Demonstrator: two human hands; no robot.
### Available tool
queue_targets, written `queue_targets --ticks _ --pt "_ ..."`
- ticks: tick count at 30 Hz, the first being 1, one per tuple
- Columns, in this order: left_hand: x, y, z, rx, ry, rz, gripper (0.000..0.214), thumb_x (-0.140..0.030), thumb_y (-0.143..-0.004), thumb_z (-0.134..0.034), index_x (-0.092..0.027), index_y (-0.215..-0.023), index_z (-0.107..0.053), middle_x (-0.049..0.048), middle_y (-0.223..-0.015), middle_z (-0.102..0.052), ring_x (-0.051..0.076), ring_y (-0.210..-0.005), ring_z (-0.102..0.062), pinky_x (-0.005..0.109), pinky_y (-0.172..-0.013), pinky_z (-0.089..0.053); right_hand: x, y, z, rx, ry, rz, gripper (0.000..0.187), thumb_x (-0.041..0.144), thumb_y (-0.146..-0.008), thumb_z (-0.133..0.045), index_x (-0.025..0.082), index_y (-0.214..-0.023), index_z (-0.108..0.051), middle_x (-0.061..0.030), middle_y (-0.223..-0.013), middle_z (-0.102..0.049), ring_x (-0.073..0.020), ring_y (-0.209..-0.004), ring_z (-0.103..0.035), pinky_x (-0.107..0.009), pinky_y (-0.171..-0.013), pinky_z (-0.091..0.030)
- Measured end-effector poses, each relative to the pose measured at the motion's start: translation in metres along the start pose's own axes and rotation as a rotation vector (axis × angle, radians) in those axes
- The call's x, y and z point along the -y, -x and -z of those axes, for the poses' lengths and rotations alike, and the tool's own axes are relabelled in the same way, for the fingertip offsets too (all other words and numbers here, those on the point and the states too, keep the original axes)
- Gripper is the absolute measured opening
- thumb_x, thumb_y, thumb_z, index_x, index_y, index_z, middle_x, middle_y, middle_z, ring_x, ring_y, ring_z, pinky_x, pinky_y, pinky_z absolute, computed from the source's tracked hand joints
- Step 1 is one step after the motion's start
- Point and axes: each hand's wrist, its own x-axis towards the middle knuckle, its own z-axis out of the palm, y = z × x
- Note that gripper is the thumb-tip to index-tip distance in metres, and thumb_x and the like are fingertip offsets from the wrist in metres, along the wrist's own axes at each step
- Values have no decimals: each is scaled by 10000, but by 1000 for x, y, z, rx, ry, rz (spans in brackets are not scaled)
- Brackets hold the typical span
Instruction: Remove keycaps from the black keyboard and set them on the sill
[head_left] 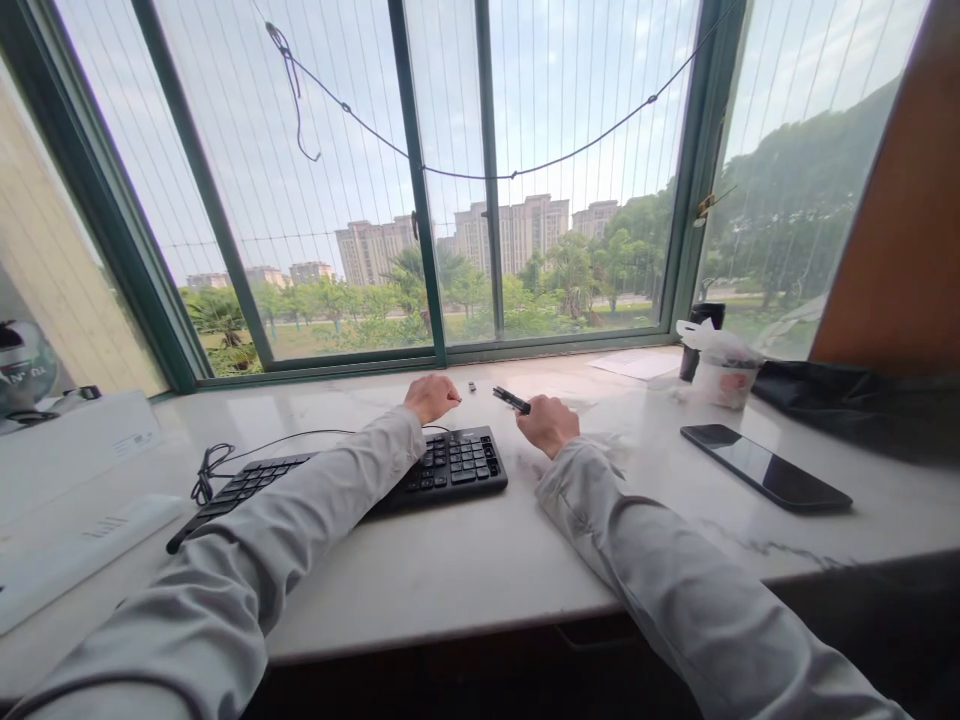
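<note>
My right hand (548,423) is closed round a slim black pen-like object (511,400) that sticks out to the left, just beyond the right end of a black keyboard (450,466). My left hand (431,396) is curled into a loose fist behind the keyboard, its forearm lying across the keys. What that fist holds, if anything, is hidden. A tiny dark piece (472,386) lies on the white counter (465,570) between the two hands.
A black phone (765,466) lies face up at the right. Behind it stand a plastic-wrapped cup (721,370), a dark cup (699,335) and a black cloth (855,395). White boxes (75,450) sit at the left. The keyboard cable (217,462) coils there. Windows rise behind.
</note>
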Motion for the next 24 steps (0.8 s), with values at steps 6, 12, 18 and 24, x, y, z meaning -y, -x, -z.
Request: queue_targets --ticks 6,12,18,24 --pt "-16 -47 -36 7 -15 32 187 -348 -699 -676 -269 -840 -772 29 -921 -738 213 -909 -641 264 -786 -452 -9 -3 2 -44 37 -21 342 392 -822 -477 158 -950 -691 -163 -948 -670 -296 -890 -638 -375 -728 -457" --pt "-19 -68 -54 5 -22 65 185 -329 -672 -677 -252 -807 -777 75 -907 -735 240 -911 -643 276 -776 -457 -9 -3 5 -42 32 -6 332 380 -833 -467 165 -955 -688 -159 -947 -667 -281 -892 -635 -368 -744 -451" --pt "-15 -75 -67 15 -20 106 210 -335 -657 -677 -253 -825 -773 80 -926 -732 239 -902 -647 276 -769 -456 -8 -3 6 -48 20 -7 328 384 -834 -467 167 -946 -686 -157 -936 -667 -283 -887 -633 -373 -744 -445" --pt "-13 -76 -76 23 -17 111 233 -350 -655 -682 -263 -854 -767 75 -955 -727 244 -904 -642 290 -783 -452 -9 -4 5 -56 14 -2 336 397 -843 -463 164 -950 -681 -159 -949 -663 -274 -890 -629 -360 -753 -436"
